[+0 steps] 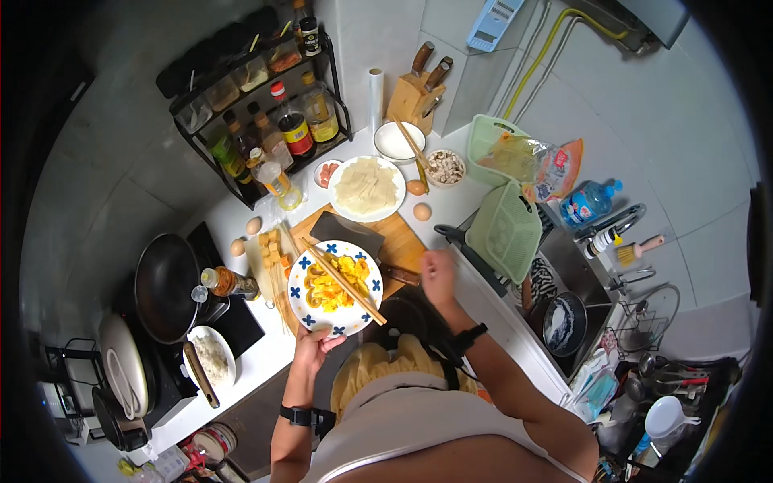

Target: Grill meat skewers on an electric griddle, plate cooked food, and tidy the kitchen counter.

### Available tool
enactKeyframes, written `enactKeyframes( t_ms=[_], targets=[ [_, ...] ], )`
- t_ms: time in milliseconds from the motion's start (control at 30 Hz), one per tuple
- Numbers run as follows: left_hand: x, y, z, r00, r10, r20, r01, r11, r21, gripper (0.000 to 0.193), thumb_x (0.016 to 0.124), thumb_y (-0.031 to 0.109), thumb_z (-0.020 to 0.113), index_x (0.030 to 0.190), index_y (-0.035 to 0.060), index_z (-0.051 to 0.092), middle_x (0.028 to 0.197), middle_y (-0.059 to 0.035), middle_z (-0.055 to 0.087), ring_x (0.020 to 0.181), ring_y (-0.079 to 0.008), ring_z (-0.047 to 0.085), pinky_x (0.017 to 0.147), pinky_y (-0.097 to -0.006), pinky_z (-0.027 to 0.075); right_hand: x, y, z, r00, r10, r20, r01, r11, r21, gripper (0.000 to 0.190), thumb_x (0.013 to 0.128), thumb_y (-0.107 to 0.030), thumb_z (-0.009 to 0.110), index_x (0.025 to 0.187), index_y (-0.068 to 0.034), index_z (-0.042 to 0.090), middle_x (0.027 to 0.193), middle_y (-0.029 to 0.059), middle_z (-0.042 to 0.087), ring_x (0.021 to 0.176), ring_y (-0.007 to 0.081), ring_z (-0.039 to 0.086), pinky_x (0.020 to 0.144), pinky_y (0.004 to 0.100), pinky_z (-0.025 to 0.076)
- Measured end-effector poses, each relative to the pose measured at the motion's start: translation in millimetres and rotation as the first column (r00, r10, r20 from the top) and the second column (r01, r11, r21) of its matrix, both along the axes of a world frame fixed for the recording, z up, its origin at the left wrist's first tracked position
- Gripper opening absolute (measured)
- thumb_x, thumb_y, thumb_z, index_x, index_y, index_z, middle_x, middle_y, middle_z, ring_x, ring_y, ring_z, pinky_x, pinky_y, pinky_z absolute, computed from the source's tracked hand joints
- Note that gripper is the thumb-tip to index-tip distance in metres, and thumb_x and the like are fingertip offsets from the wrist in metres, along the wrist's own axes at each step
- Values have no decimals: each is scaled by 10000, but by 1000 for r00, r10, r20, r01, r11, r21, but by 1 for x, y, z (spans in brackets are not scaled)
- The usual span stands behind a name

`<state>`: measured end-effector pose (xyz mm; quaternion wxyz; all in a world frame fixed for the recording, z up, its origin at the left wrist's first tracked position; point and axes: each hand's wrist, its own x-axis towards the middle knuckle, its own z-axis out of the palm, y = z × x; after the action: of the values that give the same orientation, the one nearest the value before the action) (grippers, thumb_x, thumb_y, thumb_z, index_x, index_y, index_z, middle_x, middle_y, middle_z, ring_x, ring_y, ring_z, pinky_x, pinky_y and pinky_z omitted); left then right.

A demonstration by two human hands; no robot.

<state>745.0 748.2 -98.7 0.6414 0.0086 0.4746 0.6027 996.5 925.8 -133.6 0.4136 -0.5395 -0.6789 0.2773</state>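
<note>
My left hand (317, 348) grips the near rim of a white plate (298, 309) with blue flower marks. Yellow scrambled egg (331, 296) lies on that plate, and a pair of wooden chopsticks (344, 281) rests across it. To the right, my right hand (437, 275) is raised beyond the end of a cleaver's wooden handle (400, 275); it looks blurred, and whether its fingers are curled on anything is unclear. The cleaver's dark blade (347, 232) lies on a wooden cutting board (401, 241), partly behind the plate. Cubed food and skewers (272, 253) sit left of the plate.
Behind the board stand a plate of pale sheets (369, 187), a bowl of chopped mushrooms (445, 168) and a bottle rack (253, 121). A wok (169, 287) and a dish of rice (211, 356) are at left. Right are a green basket (504, 232) and the sink (552, 265).
</note>
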Motion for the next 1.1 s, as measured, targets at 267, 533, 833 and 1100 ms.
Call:
enactKeyframes(
  t_ms=[267, 533, 833, 1100],
  targets=[
    [2, 3, 31, 994, 49, -99, -48, 999, 12, 573, 743, -111, 462, 1267, 55, 300, 1016, -149, 563, 764, -256, 636, 595, -355, 593, 159, 28, 3, 632, -536, 560, 452, 842, 296, 304, 676, 13, 563, 978, -2, 530, 856, 158, 539, 882, 352, 499, 847, 404, 347],
    [-7, 6, 21, 995, 73, -67, -71, 997, 25, 606, 754, -115, 447, 1293, 77, 250, 974, -160, 555, 702, -242, 630, 598, -373, 593, 188, 26, -13, 673, -242, 699, 199, 969, 144, 149, 694, -123, 643, 786, -10, 613, 805, 161, 583, 852, 338, 491, 734, 428, 407],
    [-7, 10, 18, 989, 119, -90, -119, 993, 1, 586, 744, -108, 457, 1271, 72, 277, 967, -158, 556, 683, -232, 628, 546, -326, 590, 180, 3, 137, 860, 170, 481, -63, 971, -232, 135, 732, -116, 612, 785, 6, 589, 722, 172, 575, 687, 345, 557, 637, 407, 433],
    [-8, 18, 24, 981, 172, -85, -174, 985, -8, 555, 745, -110, 449, 1252, 63, 302, 967, -147, 559, 675, -221, 626, 540, -308, 588, 144, 63, 242, 870, 145, 472, -191, 980, 51, 150, 688, -62, 627, 815, -8, 570, 743, 161, 578, 710, 334, 569, 631, 367, 444]
  ],
)
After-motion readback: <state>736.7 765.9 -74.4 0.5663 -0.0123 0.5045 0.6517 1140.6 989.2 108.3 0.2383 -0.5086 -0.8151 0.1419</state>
